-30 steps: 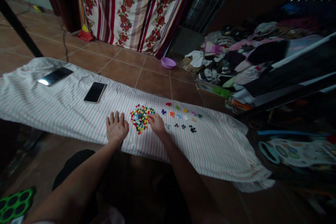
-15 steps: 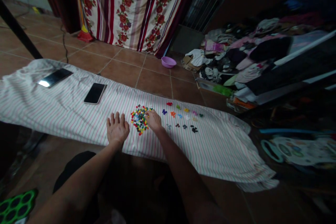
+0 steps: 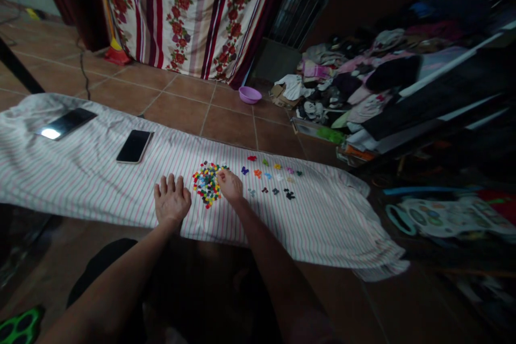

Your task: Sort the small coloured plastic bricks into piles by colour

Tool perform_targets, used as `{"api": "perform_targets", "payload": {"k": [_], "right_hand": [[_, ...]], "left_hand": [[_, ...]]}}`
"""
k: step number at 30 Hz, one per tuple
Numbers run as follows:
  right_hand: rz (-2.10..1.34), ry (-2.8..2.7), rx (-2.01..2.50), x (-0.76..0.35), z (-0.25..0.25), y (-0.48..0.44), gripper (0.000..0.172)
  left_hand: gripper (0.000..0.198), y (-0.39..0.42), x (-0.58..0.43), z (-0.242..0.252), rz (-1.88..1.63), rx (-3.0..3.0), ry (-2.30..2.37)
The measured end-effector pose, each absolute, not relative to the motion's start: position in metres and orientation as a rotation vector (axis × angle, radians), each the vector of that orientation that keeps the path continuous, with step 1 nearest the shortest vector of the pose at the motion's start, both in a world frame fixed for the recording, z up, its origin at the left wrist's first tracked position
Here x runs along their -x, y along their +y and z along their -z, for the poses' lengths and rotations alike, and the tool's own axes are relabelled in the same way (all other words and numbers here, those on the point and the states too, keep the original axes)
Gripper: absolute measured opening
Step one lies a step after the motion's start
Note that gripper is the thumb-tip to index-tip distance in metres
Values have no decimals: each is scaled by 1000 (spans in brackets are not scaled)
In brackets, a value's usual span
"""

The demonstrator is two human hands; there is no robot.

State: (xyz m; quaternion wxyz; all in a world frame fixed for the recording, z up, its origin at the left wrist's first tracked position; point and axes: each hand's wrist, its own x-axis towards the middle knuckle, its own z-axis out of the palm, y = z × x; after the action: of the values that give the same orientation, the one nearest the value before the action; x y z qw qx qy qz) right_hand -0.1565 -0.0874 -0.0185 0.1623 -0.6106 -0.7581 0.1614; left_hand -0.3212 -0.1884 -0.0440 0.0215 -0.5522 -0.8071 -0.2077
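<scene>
1. Striped cloth (image 3: pixel 318 231) lies beneath my left hand (image 3: pixel 172 201), which is spread flat.
2. Colourful pieces (image 3: pixel 205 185) lie heaped just right of it.
3. My right hand (image 3: pixel 231 186) curls over their edge; whether it pinches one, I can't tell.

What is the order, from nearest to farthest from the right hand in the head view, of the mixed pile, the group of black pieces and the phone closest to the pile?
1. Mixed pile: beside the right hand, on its left.
2. Black pieces: to its right.
3. Phone: forward, farther left.
</scene>
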Motion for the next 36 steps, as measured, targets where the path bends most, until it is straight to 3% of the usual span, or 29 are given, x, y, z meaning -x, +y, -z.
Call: {"api": "perform_targets", "payload": {"k": [9, 15, 27, 36], "right_hand": [[-832, -1660, 1474, 140, 39, -79, 9], [-1018, -1483, 1321, 120, 45, -75, 16], [-594, -1538, 1539, 16, 28, -58, 27], [-240, -1514, 1988, -74, 9, -34, 22]], "left_hand": [[53, -188, 321, 47, 604, 1692, -2450], [53, -188, 321, 46, 563, 1681, -2456], [53, -188, 321, 48, 559, 1681, -2460], [54, -188, 322, 49, 547, 1675, -2461]]}}
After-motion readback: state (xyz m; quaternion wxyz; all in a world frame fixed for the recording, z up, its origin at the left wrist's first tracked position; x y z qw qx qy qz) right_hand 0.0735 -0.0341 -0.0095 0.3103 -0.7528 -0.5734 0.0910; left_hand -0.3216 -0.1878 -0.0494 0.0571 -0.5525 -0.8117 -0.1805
